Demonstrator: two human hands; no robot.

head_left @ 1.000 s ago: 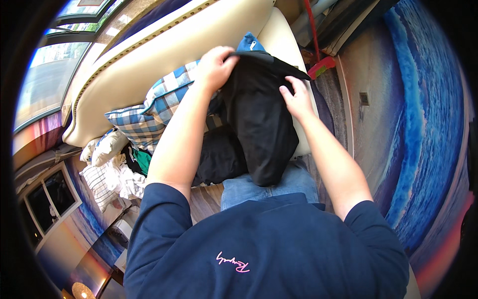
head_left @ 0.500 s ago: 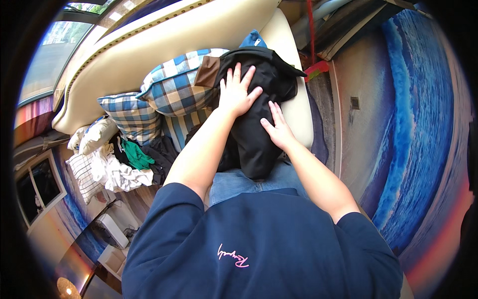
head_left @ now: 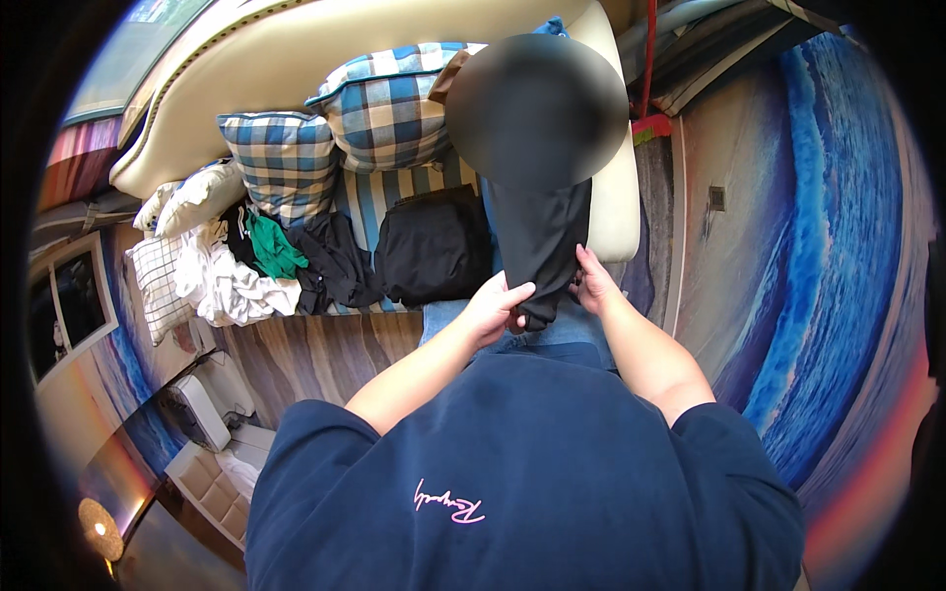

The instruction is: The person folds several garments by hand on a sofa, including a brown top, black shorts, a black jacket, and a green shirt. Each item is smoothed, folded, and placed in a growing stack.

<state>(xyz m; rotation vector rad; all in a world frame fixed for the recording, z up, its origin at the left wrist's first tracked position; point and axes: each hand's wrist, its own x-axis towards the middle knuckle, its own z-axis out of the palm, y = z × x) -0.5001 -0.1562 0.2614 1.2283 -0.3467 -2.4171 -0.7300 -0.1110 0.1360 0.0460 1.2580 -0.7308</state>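
My left hand [head_left: 488, 309] pinches the tapered black fabric garment [head_left: 537, 236] near the cream-and-striped sofa [head_left: 615, 227] front edge; right hand [head_left: 594, 283] half-curled, hold unclear; uneven pull could skew it.

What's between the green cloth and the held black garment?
Head view: a crumpled dark garment, then a black bundle, left of the held black garment.

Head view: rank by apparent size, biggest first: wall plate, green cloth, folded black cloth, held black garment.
1. Held black garment, counting its blurred dark upper part
2. Folded black cloth
3. Green cloth
4. Wall plate
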